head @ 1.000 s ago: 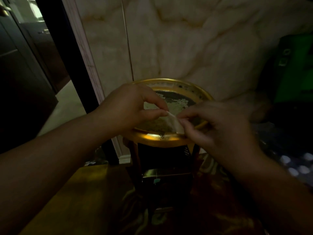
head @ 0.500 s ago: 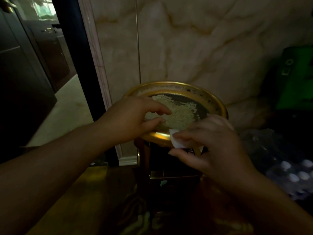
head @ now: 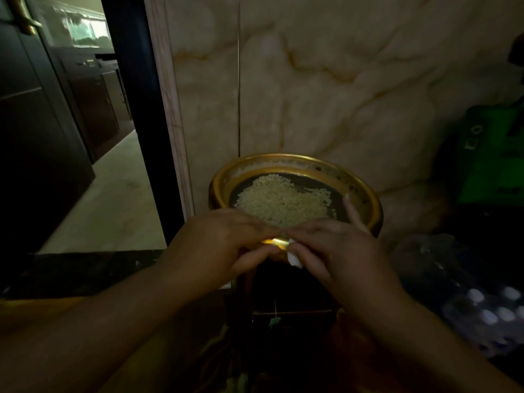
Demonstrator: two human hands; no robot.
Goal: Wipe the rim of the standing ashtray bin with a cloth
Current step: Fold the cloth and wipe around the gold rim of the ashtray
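1. The bin (head: 295, 293) stands against the marble wall (head: 326, 80), just right of a dark door frame (head: 141, 123). Its body below the top is dark and hard to make out.
2. The bin's gold rim (head: 375, 205) circles a dark tray holding a heap of pale gravel (head: 283, 201).
3. Both hands meet at the near edge of the rim, fingertips touching or almost touching each other.
4. The left hand (head: 224, 248) has its fingers curled together over the near rim, thumb tucked below. A bright strip of rim shows in the gap under its fingertips. Whether it pinches the cloth cannot be told.
5. The right hand (head: 337, 256) pinches a small white cloth (head: 293, 258) between thumb and forefinger. The cloth lies at the near rim, hanging just below and outside it.
6. One right finger (head: 353, 214) sticks out apart from the rest, lying across the inner slope of the rim on the bin's right side.
7. Right of the bin, something green (head: 493, 154) stands by the wall, and lower down dim pale spots (head: 493, 307) show on a dark surface. What they are is unclear.
8. Left of the bin, past the door frame, a light floor (head: 113, 199) runs by dark cabinets (head: 93, 109).
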